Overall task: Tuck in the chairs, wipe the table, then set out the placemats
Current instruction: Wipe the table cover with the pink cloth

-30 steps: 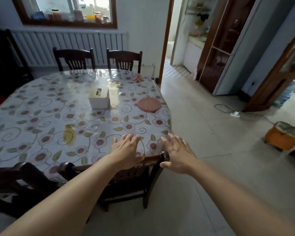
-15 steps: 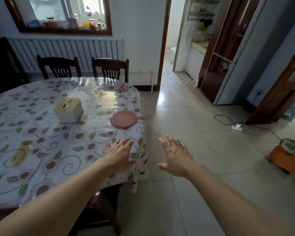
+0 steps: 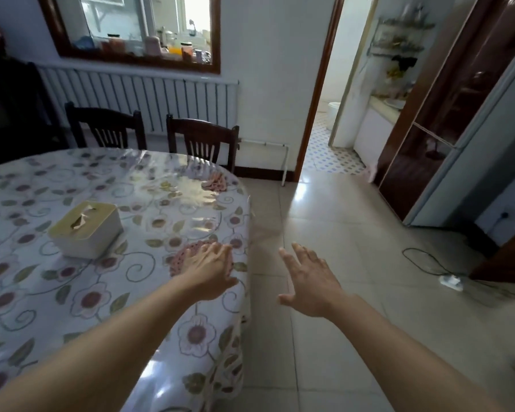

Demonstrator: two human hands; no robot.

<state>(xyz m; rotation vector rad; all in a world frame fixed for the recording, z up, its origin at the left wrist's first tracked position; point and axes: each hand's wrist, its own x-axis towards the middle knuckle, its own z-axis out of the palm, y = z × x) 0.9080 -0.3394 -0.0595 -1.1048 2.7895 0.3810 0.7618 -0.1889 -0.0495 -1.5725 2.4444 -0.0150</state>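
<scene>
The oval table [image 3: 72, 292] wears a floral plastic cloth and fills the left half of the view. My left hand [image 3: 210, 270] is stretched out flat, fingers straight, over a round pink crocheted placemat [image 3: 180, 257] near the table's right edge. My right hand [image 3: 312, 281] hovers open over the floor, just off that edge, holding nothing. A second pink placemat [image 3: 217, 181] lies at the far right rim. Two dark wooden chairs [image 3: 107, 127] [image 3: 204, 141] stand tucked against the far side.
A cream tissue box [image 3: 87, 228] sits mid-table. A radiator [image 3: 143, 99] and window line the back wall. A doorway [image 3: 333, 144] opens ahead; a dark cabinet [image 3: 446, 114] stands right. A cable with a power strip [image 3: 451, 281] lies on the tiled floor.
The view has swung right and forward along the table's edge. The near chair has dropped out of sight. My left hand now reaches over the round placemat; both hands stay open.
</scene>
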